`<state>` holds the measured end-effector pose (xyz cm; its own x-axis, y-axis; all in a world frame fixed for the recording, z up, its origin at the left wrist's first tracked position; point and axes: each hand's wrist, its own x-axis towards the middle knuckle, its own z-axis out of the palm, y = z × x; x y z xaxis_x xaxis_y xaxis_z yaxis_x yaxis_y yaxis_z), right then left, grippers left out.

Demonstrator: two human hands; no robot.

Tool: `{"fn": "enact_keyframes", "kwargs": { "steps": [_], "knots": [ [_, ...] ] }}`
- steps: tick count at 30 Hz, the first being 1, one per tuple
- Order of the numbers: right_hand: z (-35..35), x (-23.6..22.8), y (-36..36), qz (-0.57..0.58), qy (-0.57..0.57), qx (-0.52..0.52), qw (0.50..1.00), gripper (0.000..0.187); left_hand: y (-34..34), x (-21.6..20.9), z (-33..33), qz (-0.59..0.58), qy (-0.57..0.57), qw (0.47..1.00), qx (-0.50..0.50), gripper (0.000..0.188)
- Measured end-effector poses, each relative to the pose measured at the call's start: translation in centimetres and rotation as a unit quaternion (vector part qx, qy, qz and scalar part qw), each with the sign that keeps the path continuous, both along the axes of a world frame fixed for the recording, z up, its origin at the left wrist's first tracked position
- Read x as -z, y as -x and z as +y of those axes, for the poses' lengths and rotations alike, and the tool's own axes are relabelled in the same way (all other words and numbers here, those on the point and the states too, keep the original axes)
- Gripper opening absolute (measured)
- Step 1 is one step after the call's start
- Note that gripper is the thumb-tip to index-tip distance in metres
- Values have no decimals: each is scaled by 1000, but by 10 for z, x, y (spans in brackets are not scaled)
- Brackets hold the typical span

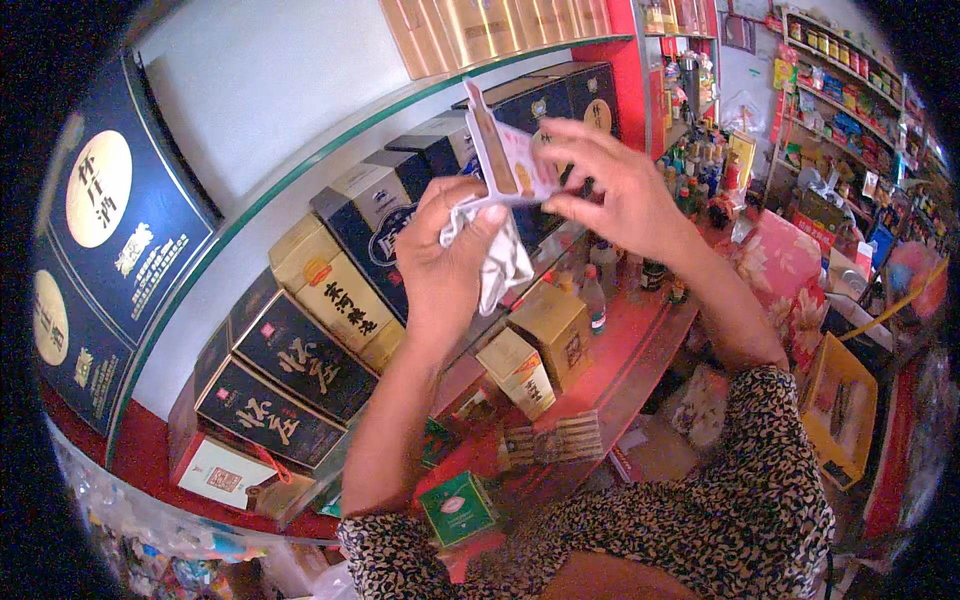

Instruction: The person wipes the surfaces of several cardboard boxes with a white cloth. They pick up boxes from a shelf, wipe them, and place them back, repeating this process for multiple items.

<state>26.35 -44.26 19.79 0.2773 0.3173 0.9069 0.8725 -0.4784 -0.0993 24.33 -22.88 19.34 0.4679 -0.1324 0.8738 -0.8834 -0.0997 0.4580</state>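
My left hand (pixel 437 262) is closed around a crumpled white patterned cloth (pixel 503 262) and the near edge of a small box (pixel 518 160). The box is white and pink with a brown-gold panel, and its upper left edge sticks up. On its right side are the bent fingers and thumb of my right hand (pixel 625 195), gripping it. Both hands are raised in front of the shelf. Behind them stand dark blue boxes (pixel 385 225), partly hidden by my hands and the small box.
A glass shelf edge (pixel 330 160) curves above a row of gift boxes. Lower down, a red counter (pixel 640 345) carries two gold boxes (pixel 555 335), a plastic bottle (pixel 593 300) and a green box (pixel 458 508). To the right are bottles, a flowered pink cover (pixel 780 260) and a yellow crate (pixel 840 410).
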Motion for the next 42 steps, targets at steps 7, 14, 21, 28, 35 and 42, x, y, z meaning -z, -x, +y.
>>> {"fn": "enact_keyframes", "kwargs": {
  "steps": [7,14,21,28,35,42],
  "knots": [
    [-39,-27,-50,336,-191,-230,893,64,-47,-22,-47,35,51,996,63,18],
    [-72,-34,-127,428,-278,-371,776,29,-89,-43,-71,191,107,965,142,22],
    [-100,-87,-202,272,-346,-361,822,12,-108,-48,-74,226,90,970,0,28],
    [-120,-116,-326,334,-303,-312,836,11,-84,-15,-54,214,-122,966,-76,25],
    [-102,-120,-308,344,-183,-91,916,15,-19,11,-22,306,-118,944,-25,34],
    [-90,-111,-299,294,-198,-23,935,34,19,29,14,312,-122,940,-55,34]
  ]
}}
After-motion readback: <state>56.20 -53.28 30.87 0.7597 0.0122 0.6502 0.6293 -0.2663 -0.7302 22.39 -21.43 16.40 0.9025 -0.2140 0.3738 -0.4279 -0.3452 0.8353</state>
